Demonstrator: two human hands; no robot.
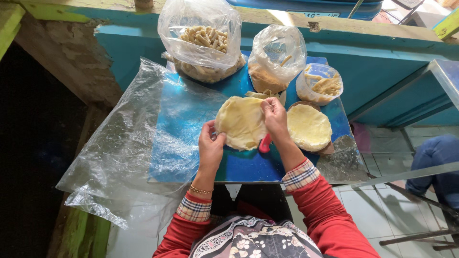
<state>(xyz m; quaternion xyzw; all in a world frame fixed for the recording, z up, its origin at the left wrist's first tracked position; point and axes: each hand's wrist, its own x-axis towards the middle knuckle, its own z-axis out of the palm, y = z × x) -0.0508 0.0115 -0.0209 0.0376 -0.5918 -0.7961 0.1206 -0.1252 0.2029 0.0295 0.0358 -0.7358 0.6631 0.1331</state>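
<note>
A thin, pale yellow round wrapper sheet [240, 122] is held just above a blue table top [184, 124]. My left hand [211, 145] pinches its lower left edge. My right hand [276, 118] grips its upper right edge. Under my right hand a red handle [264, 144] lies on the table, partly hidden. To the right of the hands a stack of the same round sheets [309, 127] rests on a brown board.
A large clear bag of rolled sticks [203, 40] stands at the back left, another clear bag [276, 59] beside it, and a small bag with filling [320, 84] at the right. Loose clear plastic [122, 153] drapes off the left edge. A person's blue-clad leg [435, 165] is at the far right.
</note>
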